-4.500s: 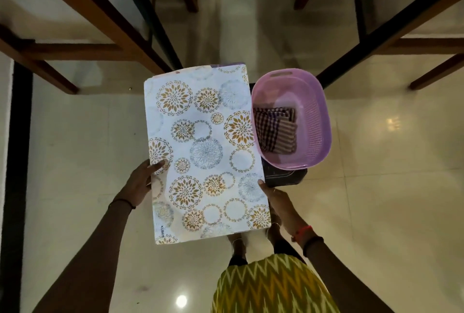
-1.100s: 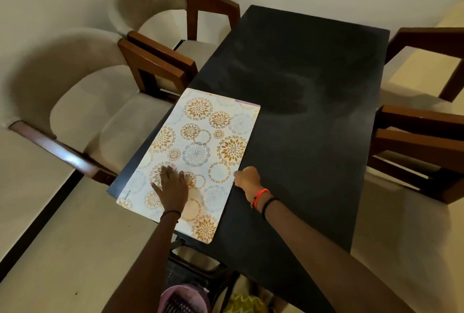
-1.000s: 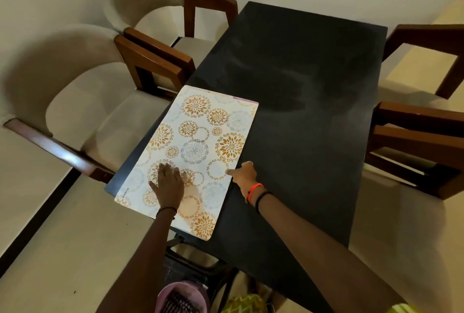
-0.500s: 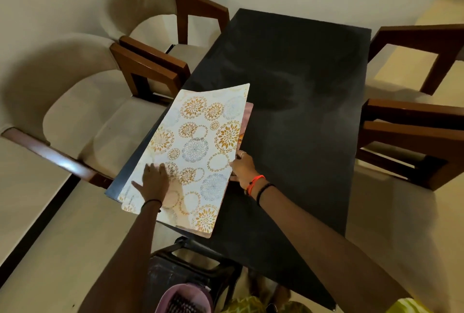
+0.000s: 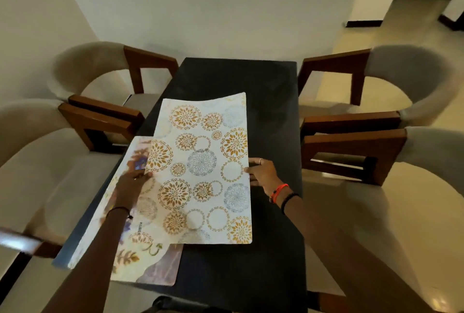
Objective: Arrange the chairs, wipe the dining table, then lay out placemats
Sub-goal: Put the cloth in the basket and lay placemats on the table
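1. Where half a second before the circle-patterned placemat (image 5: 203, 169) had only been peeled up at one edge off the stack, it had now come clear of the mat beneath and been swung toward the middle of the table (image 5: 273, 275).
2. Right hand (image 5: 263, 174): grip closed on the mat's right edge, thumb on top, fingers underneath as far as could be judged. The mat's far end curled upward; its near end lay over the table, and whether it touched could not be told.
3. Left hand (image 5: 130, 187): flat, fingers spread, released from any pinch. It pressed on the lower placemat (image 5: 150, 270), a purple-and-cream floral one, at the point where the lifted mat's left edge crossed it.
4. Meaning for the task: the stack was being split, so the laying-out stage looked under way, with no mat yet at a final place. The chairs stood tucked in, and wiping was judged done.
5. Edges: left of the pressing hand, the lower mat overhung the table's left edge, above the seat of the near left chair (image 5: 50, 174). Release there could let it slide off.
6. Open room: beyond and to the right of the right grip the dark tabletop was bare up to the far edge. The right chairs' wooden armrests (image 5: 351, 147) sat close beside the table edge, leaving little margin outward.
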